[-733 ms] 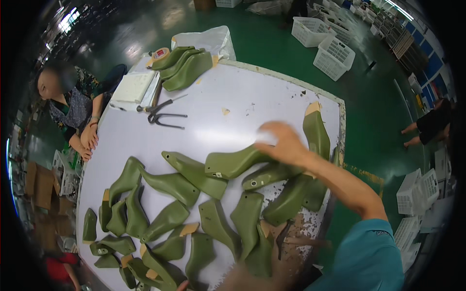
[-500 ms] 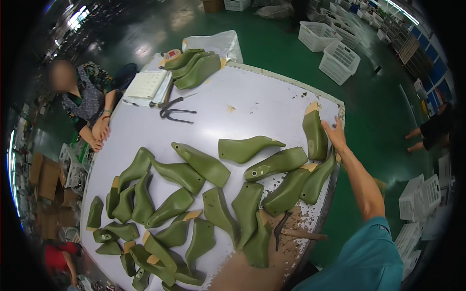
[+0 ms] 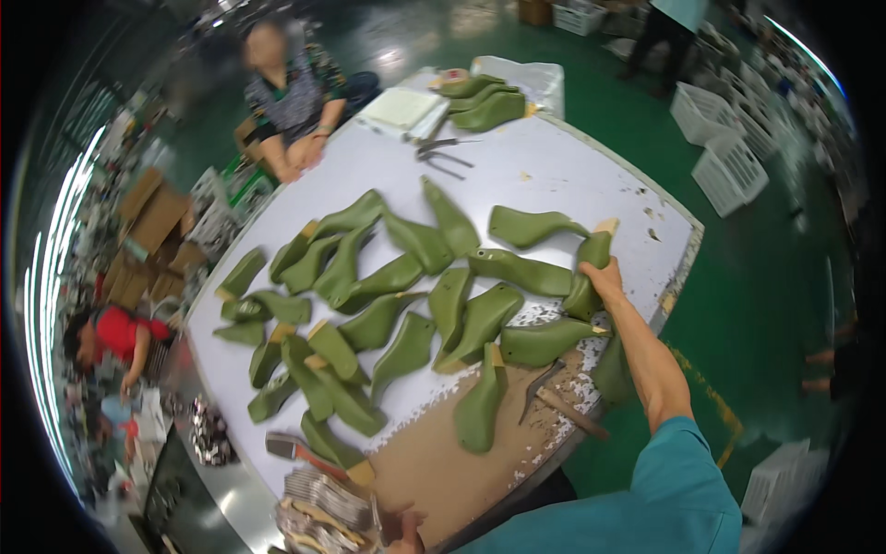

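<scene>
My right hand (image 3: 604, 279), at the right side of the table, is closed round a green shoe last (image 3: 598, 247) with a tan tip. Beside it another shoe last (image 3: 611, 369) lies partly behind my forearm. Many more green shoe lasts (image 3: 482, 406) are spread over the table, several with tan ends. My left hand (image 3: 406, 534) shows only in part at the bottom edge, its fingers blurred. Close by it sits a silvery ribbed bundle (image 3: 318, 508). A hammer with a wooden handle (image 3: 574, 413) rests on the worn brown patch of the tabletop.
A person (image 3: 295, 102) sits at the far left corner, hands on the table edge. Near them are a notebook (image 3: 402, 111), pincers (image 3: 445, 159) and stacked lasts (image 3: 489, 111). A flat tool with a red handle (image 3: 295, 448) lies front left. White crates (image 3: 729, 171) stand on the floor.
The view has swung right and down. My right hand has moved from beside the tan-tipped shoe last to a grip on it. My left hand and the silvery bundle have come into view.
</scene>
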### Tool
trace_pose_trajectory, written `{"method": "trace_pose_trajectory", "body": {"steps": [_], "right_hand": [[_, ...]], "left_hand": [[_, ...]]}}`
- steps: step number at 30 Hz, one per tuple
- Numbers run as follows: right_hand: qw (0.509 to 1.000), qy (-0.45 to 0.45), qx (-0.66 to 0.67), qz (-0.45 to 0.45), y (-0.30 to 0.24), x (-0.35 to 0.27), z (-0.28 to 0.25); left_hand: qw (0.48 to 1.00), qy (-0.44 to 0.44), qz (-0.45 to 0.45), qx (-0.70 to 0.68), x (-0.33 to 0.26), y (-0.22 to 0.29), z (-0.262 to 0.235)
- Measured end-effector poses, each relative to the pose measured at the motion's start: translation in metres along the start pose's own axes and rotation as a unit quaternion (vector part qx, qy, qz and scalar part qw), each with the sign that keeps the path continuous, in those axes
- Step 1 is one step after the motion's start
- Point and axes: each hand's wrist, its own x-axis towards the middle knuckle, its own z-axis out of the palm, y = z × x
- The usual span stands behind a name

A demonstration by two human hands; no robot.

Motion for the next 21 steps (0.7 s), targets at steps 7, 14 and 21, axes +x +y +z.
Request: {"method": "trace_pose_trajectory", "body": {"steps": [7,14,21], "right_hand": [[0.968,0.09,0.18,-0.15,-0.065,-0.049,0.018],[0.861,-0.364,-0.048,-0.352,-0.173,-0.357,0.046],[0.9,-0.19,-0.125,-0.373,-0.1,-0.348,-0.005]], "left_hand": [[0.975,0.061,-0.087,-0.194,-0.049,-0.021,-0.022],[0.894,0.136,0.0,-0.427,-0.029,-0.041,0.001],[0.662,-0.094,0.104,-0.736,-0.068,-0.131,-0.07]]}}
